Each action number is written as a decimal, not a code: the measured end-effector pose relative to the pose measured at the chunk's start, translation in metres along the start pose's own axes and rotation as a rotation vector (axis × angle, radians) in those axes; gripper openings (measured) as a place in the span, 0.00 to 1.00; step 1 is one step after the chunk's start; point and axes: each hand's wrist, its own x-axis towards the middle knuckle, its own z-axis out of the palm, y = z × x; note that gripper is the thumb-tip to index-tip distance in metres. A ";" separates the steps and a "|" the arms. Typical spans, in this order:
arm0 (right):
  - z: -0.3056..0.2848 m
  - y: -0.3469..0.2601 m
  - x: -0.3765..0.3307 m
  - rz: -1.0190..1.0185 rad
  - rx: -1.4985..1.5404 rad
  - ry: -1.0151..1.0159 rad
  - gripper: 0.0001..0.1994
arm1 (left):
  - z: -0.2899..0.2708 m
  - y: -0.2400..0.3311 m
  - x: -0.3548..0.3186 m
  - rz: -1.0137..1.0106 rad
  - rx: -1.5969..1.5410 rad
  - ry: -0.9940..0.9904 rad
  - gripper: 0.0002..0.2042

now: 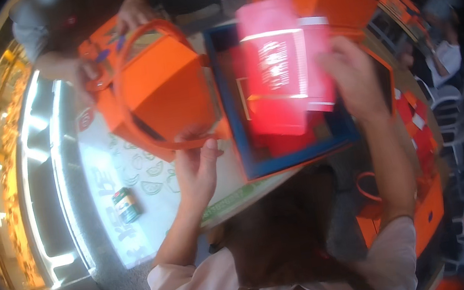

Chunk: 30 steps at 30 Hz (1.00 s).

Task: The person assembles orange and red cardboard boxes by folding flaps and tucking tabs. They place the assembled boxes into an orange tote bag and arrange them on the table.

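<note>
— What's in your hands?

— My left hand [197, 169] pinches the rim of an orange handled box [159, 93], fingers closed on it, above the table [132, 180]. My right hand [351, 75] grips a blurred red packet [283, 66] over the blue-edged tray [297, 154].

— Anyone else?

— 1 other person's hand [132, 15] touches the box's far side.

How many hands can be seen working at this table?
4: the wearer's left hand under the orange box, their right hand on the blurred red packet, and another person's two hands top left. Others may be hidden.
</note>
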 end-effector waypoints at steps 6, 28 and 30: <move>-0.032 -0.034 -0.056 -0.294 0.222 0.401 0.15 | -0.025 0.034 -0.028 0.026 0.293 -0.209 0.14; 0.033 -0.022 -0.127 -0.412 0.216 0.305 0.25 | 0.088 0.075 -0.016 0.068 -0.122 -0.515 0.32; 0.037 -0.024 -0.125 -0.438 0.285 0.235 0.29 | 0.088 0.075 -0.016 0.120 -0.156 -0.549 0.36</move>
